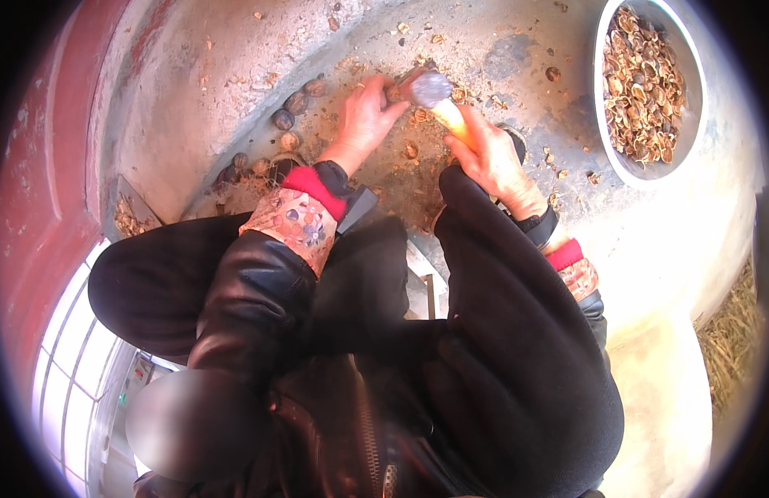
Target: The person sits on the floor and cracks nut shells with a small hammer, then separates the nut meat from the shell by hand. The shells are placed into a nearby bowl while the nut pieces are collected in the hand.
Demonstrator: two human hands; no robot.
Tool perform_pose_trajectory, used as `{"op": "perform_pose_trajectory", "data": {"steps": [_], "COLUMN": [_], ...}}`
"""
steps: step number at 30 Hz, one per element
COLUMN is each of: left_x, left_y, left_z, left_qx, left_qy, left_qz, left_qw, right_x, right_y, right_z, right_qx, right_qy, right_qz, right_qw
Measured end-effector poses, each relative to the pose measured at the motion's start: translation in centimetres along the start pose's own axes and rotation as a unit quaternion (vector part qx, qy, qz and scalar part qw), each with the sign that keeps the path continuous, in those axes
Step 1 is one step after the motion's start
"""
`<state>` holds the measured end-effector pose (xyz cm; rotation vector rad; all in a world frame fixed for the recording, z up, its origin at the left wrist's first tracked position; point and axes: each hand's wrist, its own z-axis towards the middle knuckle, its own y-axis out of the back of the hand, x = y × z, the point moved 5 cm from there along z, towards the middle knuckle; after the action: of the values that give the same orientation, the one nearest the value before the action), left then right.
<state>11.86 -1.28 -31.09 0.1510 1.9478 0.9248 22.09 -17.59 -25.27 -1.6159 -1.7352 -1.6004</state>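
Observation:
My right hand [490,149] is closed around the yellow handle of a hammer [430,89], whose metal head is blurred. Just left of the head, my left hand [369,115] has thumb and fingers around a brownish thing, perhaps a walnut [394,93], partly covered by the fingers and hammer. Broken shell bits [411,149] lie on the concrete floor below the hammer. Several whole walnuts [296,103] form a short row left of my left hand, with more near my left cuff.
At the upper right stands a white-rimmed basin [702,106] holding many shell pieces [643,87]. A dustpan-like container [118,218] with shell debris is at the left, beside a red wall [36,187]. My bent knees flank the work spot. Straw [730,342] lies at the right edge.

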Motion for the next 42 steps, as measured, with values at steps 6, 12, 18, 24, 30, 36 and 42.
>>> {"op": "perform_pose_trajectory", "data": {"steps": [6, 12, 18, 24, 30, 36, 42], "left_x": [0.2, 0.0, -0.5, 0.3, -0.4, -0.1, 0.3], "left_y": [-0.1, 0.0, 0.2, -0.2, 0.0, 0.0, -0.2], "left_z": [-0.3, 0.3, 0.1, 0.2, 0.2, 0.0, -0.1], "left_qx": [0.014, 0.003, -0.053, 0.019, -0.036, 0.002, -0.001], "left_qy": [0.03, 0.008, -0.027, 0.029, -0.017, -0.015, 0.002], "left_qz": [-0.025, -0.004, -0.046, -0.018, -0.032, -0.009, -0.053], "left_qw": [0.999, 1.0, 0.997, 0.999, 0.999, 1.0, 0.999], "right_x": [-0.2, 0.5, 0.4, 1.3, 1.6, 1.5, 0.6], "right_y": [1.3, 0.9, -0.2, 1.0, 0.0, 1.8, 1.6], "right_z": [-0.9, -0.5, 0.5, -0.6, 0.3, -0.7, -0.8], "right_qx": [-0.084, -0.063, 0.015, -0.086, -0.035, -0.125, -0.114], "right_qy": [-0.01, 0.024, 0.017, 0.033, 0.058, 0.043, 0.003], "right_qz": [0.031, 0.07, -0.027, 0.029, -0.047, -0.021, 0.012], "right_qw": [0.996, 0.995, 0.999, 0.995, 0.997, 0.991, 0.993]}}
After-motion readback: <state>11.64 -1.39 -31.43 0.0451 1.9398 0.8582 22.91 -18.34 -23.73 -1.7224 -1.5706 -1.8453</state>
